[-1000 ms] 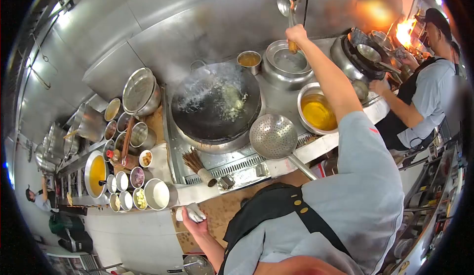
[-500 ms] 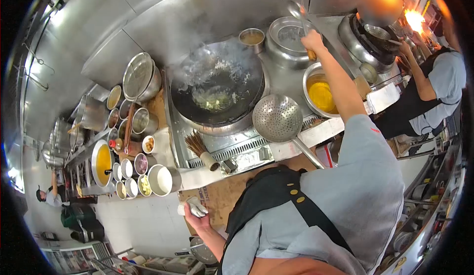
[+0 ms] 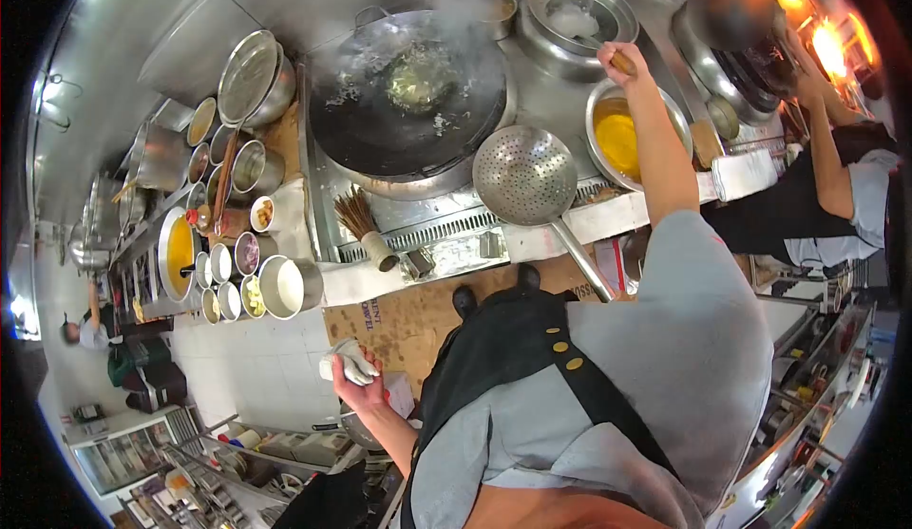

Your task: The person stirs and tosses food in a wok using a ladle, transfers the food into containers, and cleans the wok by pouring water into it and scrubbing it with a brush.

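Stainless-steel stove top (image 3: 556, 106) spans the centre of our view. Our right hand (image 3: 635, 71) is closed around the wooden grip of a ladle (image 3: 620, 61), which points down into the metal pot (image 3: 631, 28) at the back. One second earlier, the ladle was raised with its bowl upward; it has since been lowered. The bowl appears to be in the pale liquid, though its outline is hard to separate from the surface.

Below the right forearm, which covers part of its rim, sits a metal bowl (image 3: 677, 128) of yellow liquid. Left of it lies a perforated strainer (image 3: 524, 176). In the wok (image 3: 389, 149), the glossy pool has shifted from the near side toward the far side. Steam (image 3: 456, 2) veils the far rim.

Our left hand (image 3: 356, 391) still grips a white cloth (image 3: 350, 362), held low, away from the stove. At far right, a co-worker (image 3: 774, 216) runs into the dark lens border near a flame (image 3: 829, 49); a dark form there is too blurred to identify.
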A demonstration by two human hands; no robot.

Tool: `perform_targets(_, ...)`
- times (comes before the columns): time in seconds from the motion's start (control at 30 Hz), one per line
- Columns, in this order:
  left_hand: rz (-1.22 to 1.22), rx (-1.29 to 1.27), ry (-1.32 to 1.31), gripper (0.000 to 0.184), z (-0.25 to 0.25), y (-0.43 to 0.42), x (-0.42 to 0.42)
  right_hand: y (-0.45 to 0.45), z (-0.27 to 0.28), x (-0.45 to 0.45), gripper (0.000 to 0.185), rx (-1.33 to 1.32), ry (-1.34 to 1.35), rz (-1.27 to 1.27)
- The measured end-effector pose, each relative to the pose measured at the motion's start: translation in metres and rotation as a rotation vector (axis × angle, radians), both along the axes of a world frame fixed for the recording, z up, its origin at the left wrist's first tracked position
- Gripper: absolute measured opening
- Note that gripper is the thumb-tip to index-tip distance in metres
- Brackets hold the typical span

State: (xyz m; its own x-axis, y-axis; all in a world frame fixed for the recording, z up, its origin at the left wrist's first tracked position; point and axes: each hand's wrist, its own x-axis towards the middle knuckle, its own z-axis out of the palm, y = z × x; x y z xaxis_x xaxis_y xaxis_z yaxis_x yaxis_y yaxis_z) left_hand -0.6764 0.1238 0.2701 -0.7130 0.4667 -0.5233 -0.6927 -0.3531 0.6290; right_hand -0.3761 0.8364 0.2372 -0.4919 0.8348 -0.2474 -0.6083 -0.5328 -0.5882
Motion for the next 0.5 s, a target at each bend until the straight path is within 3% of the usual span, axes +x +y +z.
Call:
perform_targets(0.1,-0.031,-0.059,-0.024,0.04,-0.006,0.008,-0.006,-0.048,0.048,0.023,0.01,-0.121,0.141,0.152)
perform_targets(0.13,-0.052,-0.076,-0.02,0.035,-0.009,0.009,-0.013,-0.049,0.049,0.036,0.011,0.073,0.074,0.298)
perform_targets(0.23,-0.076,-0.207,0.033,0.03,-0.017,0.027,-0.035,-0.113,0.103,0.04,0.008,-0.079,0.1,0.101)
perform_targets(0.37,-0.168,-0.1,0.046,0.026,-0.023,0.046,-0.064,-0.177,0.15,0.037,0.034,-0.098,0.256,0.348)
perform_targets(0.5,-0.197,-0.188,0.106,0.026,-0.038,0.035,-0.079,-0.238,0.163,0.025,0.042,-0.095,0.303,0.383)
